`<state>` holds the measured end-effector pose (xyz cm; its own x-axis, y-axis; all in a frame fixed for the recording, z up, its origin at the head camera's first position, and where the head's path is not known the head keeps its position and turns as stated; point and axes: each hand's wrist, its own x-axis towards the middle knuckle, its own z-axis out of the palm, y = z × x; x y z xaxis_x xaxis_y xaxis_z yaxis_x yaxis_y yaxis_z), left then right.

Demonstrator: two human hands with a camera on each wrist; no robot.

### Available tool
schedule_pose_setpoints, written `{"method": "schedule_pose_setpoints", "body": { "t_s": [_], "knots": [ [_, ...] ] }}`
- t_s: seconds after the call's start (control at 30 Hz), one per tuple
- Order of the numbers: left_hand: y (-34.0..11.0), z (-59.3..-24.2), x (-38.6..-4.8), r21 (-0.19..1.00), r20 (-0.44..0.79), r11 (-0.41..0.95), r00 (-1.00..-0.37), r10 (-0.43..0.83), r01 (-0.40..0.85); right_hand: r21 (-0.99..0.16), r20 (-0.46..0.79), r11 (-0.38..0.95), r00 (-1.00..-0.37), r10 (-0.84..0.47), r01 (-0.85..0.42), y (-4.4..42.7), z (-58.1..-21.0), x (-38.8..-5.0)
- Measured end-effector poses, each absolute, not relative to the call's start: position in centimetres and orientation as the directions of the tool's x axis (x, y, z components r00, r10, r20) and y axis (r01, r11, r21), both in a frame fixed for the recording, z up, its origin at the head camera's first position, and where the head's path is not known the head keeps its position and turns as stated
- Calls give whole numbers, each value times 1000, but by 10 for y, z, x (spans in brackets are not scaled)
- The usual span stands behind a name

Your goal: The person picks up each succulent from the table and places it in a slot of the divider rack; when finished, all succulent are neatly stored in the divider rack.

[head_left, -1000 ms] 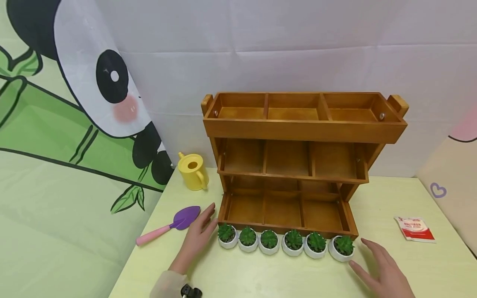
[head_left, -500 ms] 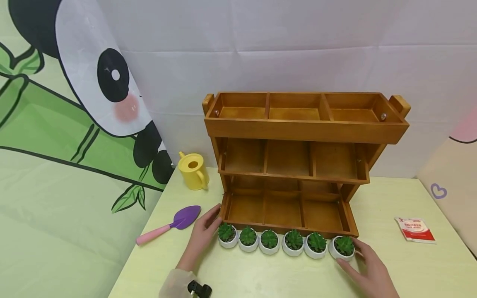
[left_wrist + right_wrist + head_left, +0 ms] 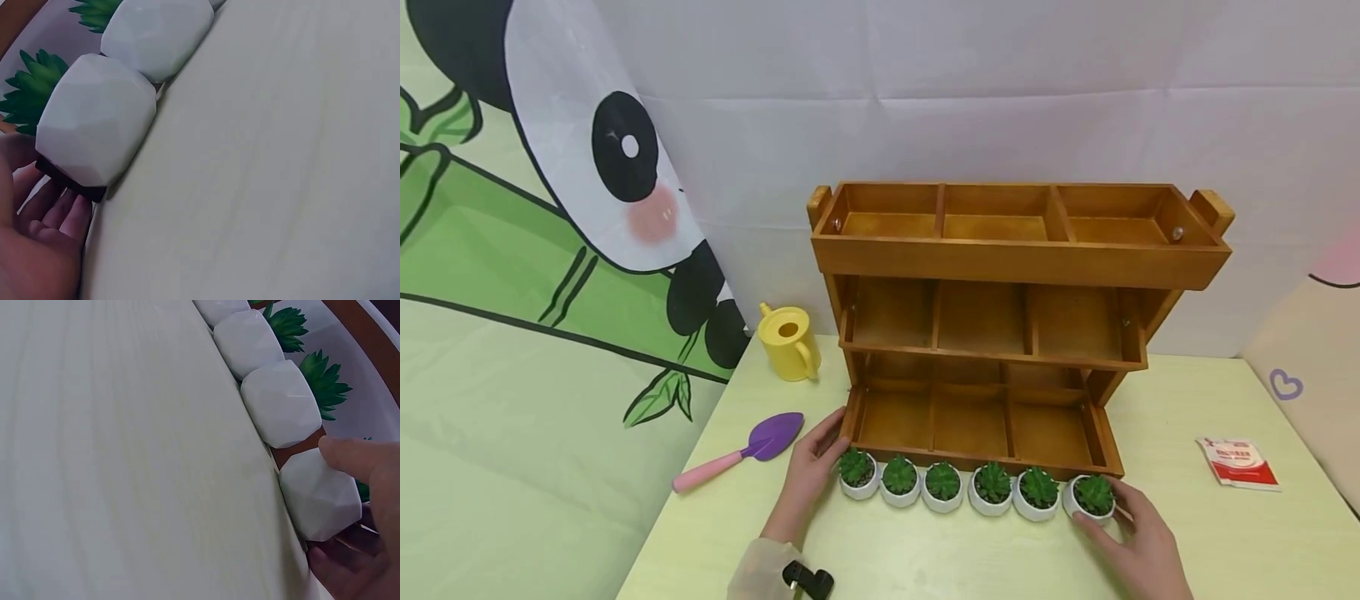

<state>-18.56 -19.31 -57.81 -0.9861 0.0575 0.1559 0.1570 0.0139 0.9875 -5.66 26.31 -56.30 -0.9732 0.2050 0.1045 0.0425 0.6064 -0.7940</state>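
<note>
Several small succulents in white faceted pots stand in a row along the front of a brown wooden three-tier shelf. My right hand holds the rightmost potted succulent, thumb on its near side and fingers round its far right side. That pot stands slightly apart from its neighbour in the right wrist view. My left hand rests at the shelf's lower left corner, fingers along its side. Its thumb lies close to the leftmost potted succulent; whether they touch I cannot tell. The pot shows near those fingers in the left wrist view.
A purple trowel with a pink handle lies left of my left hand. Behind it stands a yellow watering can. A red and white packet lies on the table's right side. A printed cloth hangs behind.
My right hand has moved left and taken hold of the rightmost potted succulent. My left hand has shifted slightly right, up to the shelf's corner. The pots have stayed in place.
</note>
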Motion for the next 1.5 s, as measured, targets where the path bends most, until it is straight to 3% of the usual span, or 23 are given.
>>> {"method": "schedule_pose_setpoints", "body": {
  "t_s": [0.37,0.67,0.93,1.5],
  "knots": [
    [-201,-585,-185,980,185,48,-976,116,191,-809,72,576,-953,293,115,258,-562,-57],
    [-201,-587,-183,976,192,81,-974,123,203,-798,-150,512,-928,340,317,260,-555,-61],
    [-202,-589,-183,973,204,89,-972,121,215,-797,-121,522,-927,355,304,262,-555,-61],
    [-201,-589,-184,975,198,80,-973,119,208,-805,-234,447,-901,365,390,268,-555,-63]
  ]
}}
